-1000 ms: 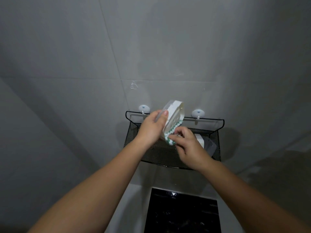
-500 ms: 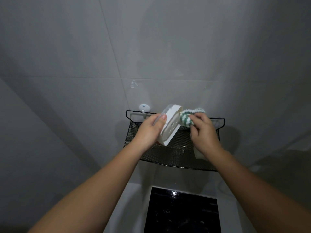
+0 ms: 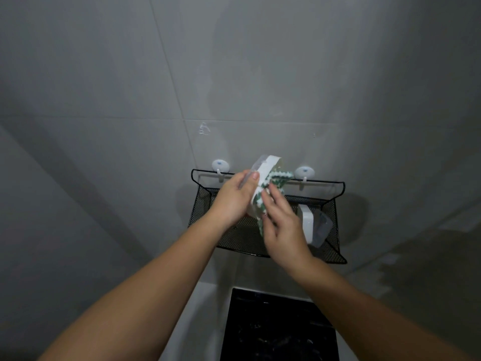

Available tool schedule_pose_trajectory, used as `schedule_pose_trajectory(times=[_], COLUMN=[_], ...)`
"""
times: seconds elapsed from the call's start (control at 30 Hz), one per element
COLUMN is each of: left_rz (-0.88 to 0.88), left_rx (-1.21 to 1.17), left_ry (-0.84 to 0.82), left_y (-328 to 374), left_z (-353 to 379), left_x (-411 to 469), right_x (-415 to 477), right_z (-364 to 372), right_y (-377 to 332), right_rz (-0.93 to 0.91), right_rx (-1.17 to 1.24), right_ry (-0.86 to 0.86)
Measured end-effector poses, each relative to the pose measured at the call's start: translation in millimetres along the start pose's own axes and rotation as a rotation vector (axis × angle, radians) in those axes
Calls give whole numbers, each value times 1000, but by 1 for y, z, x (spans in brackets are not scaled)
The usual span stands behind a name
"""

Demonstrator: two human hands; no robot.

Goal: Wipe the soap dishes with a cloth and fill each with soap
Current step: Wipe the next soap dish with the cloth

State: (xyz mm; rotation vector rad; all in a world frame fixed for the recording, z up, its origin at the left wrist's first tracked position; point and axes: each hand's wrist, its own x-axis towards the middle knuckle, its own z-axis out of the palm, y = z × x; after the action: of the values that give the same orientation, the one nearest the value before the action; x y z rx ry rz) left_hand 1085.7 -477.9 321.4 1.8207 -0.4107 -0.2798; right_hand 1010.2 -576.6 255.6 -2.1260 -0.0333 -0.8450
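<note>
My left hand (image 3: 234, 196) holds a white soap dish (image 3: 268, 166) tilted on edge above the black mesh shelf (image 3: 334, 225). My right hand (image 3: 281, 225) presses a green-and-white cloth (image 3: 279, 178) against the dish's face, fingers flat on the cloth. The cloth drapes from the dish's upper right edge down under my right palm. A second soap dish (image 3: 308, 225), white with a clear part, lies in the right half of the shelf, partly hidden by my right hand.
The shelf hangs from two white wall hooks (image 3: 220, 165) (image 3: 304, 172) on a grey tiled wall. Below the shelf is a black glossy surface (image 3: 278, 329) with a white rim.
My right hand has slid the cloth down from the dish's top right edge across its face toward the lower end. The second dish on the shelf has come back into sight.
</note>
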Motion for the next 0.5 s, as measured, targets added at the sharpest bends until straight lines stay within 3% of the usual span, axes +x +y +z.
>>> schedule_pose_trajectory(times=[0.17,0.5], left_rz=[-56,-19], left_rx=[-76,-20], left_ry=[34,10], left_y=[-6,-4], left_z=[-2,-8], left_x=[1,1], right_x=[-5,13], right_z=[-5,-21], right_y=[7,21], right_rz=[-98,53], right_rx=[-32,-33], right_ry=[-76,-92])
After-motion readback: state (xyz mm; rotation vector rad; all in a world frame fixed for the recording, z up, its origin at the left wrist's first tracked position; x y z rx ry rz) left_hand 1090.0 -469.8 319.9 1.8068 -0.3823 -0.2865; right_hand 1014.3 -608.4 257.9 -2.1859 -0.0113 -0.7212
